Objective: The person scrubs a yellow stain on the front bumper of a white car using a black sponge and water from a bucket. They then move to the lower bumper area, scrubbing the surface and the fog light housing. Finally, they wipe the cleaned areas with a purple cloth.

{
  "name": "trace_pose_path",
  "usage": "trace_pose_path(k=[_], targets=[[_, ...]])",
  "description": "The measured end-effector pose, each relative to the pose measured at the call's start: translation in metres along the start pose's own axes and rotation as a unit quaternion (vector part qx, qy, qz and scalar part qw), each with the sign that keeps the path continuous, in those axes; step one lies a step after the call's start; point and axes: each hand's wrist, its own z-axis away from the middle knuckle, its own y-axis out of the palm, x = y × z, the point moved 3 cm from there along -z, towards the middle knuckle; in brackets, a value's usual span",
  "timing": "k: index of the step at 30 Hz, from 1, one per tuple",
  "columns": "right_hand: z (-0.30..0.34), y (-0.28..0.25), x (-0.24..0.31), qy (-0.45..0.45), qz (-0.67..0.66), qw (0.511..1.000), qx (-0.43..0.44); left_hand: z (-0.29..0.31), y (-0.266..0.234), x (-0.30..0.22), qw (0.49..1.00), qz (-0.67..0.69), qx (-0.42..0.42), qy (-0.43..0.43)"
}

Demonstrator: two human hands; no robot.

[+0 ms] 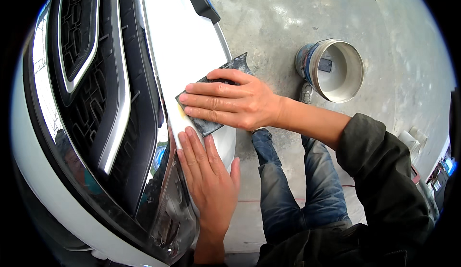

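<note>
The right hand presses flat on a dark sheet by the right edge of the white panel; I can't tell if its grip pinches. The left hand rests open. The sheet seems light, bendy: hold its middle.

One left hand, one right hand, one dark sheet beneath the latter, and one wide-mouthed bucket right of both.
</note>
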Motion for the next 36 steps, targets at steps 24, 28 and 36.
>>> trace_pose_path(k=[24,28,36], targets=[[-0.004,0.006,0.039,0.134,0.068,0.986,0.079,0.043,-0.007,-0.003,0.995,0.084,0.043,-0.016],[0.011,-0.029,0.057,0.158,-0.04,0.981,0.102,0.047,-0.005,0.0,0.993,0.106,0.039,-0.02],[-0.018,-0.03,0.006,0.561,-0.26,0.784,0.053,0.044,-0.005,-0.003,0.992,0.12,0.04,-0.024]])
